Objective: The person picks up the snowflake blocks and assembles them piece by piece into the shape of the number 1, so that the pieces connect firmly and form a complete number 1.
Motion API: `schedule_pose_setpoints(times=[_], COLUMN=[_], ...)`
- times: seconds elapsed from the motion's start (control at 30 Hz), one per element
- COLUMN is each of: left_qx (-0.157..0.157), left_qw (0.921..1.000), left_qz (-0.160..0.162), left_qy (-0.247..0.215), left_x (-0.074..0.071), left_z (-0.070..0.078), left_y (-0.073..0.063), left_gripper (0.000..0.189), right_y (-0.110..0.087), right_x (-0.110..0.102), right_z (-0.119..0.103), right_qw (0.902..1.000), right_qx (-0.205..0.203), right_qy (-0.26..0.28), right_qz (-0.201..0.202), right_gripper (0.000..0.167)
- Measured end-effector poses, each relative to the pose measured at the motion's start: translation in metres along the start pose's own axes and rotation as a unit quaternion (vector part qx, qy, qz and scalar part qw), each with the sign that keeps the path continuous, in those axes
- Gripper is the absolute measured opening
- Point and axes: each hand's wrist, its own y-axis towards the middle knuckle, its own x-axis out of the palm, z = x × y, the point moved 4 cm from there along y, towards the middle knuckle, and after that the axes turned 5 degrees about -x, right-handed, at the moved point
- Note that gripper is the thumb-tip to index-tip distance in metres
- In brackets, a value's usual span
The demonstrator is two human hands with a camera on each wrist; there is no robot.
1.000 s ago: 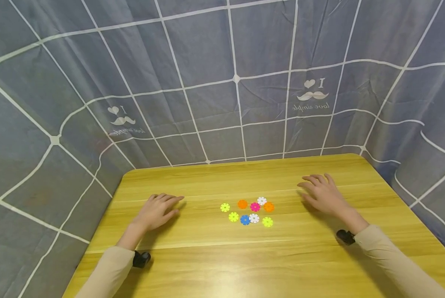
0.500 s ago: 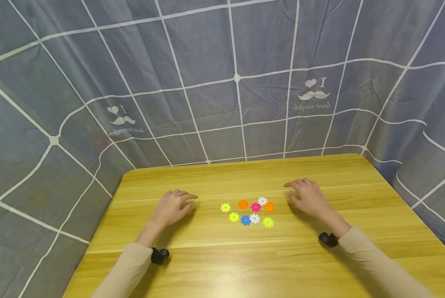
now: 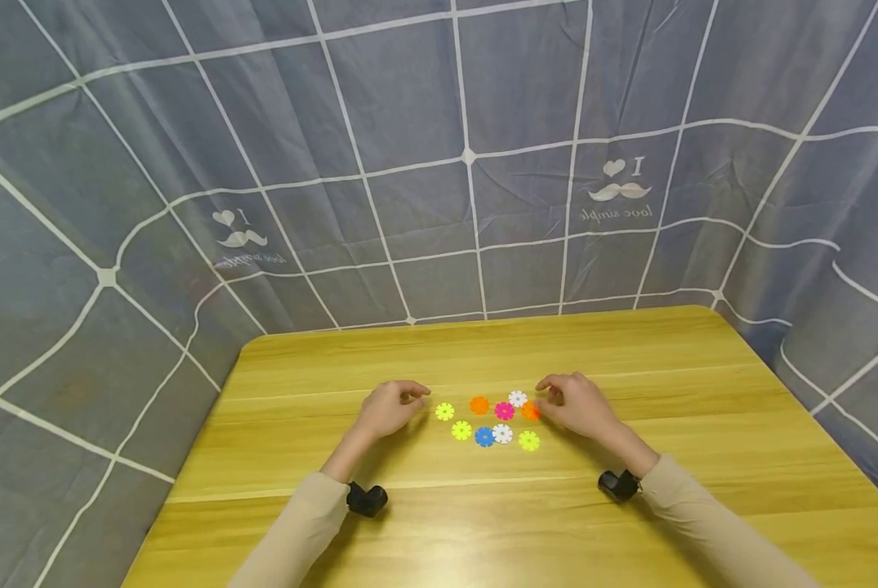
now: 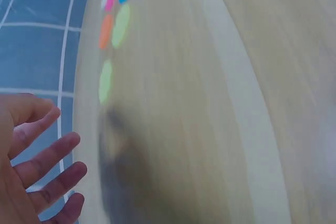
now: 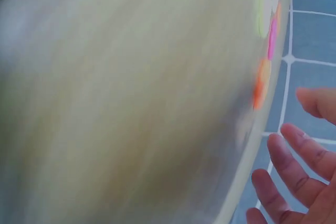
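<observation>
Several small notched plastic discs lie flat on the wooden table (image 3: pixel 439 523). At the left are two yellow-green discs, a left one (image 3: pixel 444 412) and a nearer one (image 3: pixel 461 430). An orange disc (image 3: pixel 479 405), a pink disc (image 3: pixel 504 411) and a white disc (image 3: pixel 517 398) form the back row, while a blue disc (image 3: pixel 484 437) meets another white disc (image 3: pixel 502 434) in front. My left hand (image 3: pixel 385 410) hovers just left of the group, fingers loosely bent around nothing. My right hand (image 3: pixel 580 406) is over the right end, its fingertips overlapping an orange disc (image 3: pixel 530 411) in the head view.
A third yellow-green disc (image 3: pixel 529 441) lies at the front right. Grey-blue curtain (image 3: pixel 409 204) with white grid lines surrounds the table's back and sides. Black wrist cameras sit on the left wrist (image 3: pixel 367 500) and right wrist (image 3: pixel 618 485).
Both hands have moved inward toward the discs, the left one rightward and the right one leftward and slightly nearer. The discs have stayed where they were.
</observation>
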Motion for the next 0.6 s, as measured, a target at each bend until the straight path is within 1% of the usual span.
schedule_pose_setpoints(times=[0.1, 0.23, 0.47, 0.6], left_qx=[0.007, 0.013, 0.013, 0.016], left_qw=[0.9998, 0.9995, 0.998, 0.9976], left_qz=[-0.002, -0.005, -0.016, -0.018], left_qy=[-0.016, -0.028, -0.059, -0.065], left_x=[0.008, 0.018, 0.037, 0.046], left_z=[0.01, 0.021, 0.032, 0.036], left_y=[0.003, 0.01, 0.017, 0.022], left_gripper=[0.02, 0.022, 0.025, 0.026], right_y=[0.002, 0.004, 0.007, 0.007], right_x=[0.005, 0.009, 0.015, 0.016], right_z=[-0.003, -0.006, -0.006, -0.005], right_qw=[0.9997, 0.9992, 0.9978, 0.9959], right_qx=[0.009, 0.011, 0.026, 0.049], right_qy=[0.016, 0.025, 0.043, 0.05], right_qz=[-0.014, -0.029, -0.044, -0.058], right_gripper=[0.024, 0.028, 0.032, 0.032])
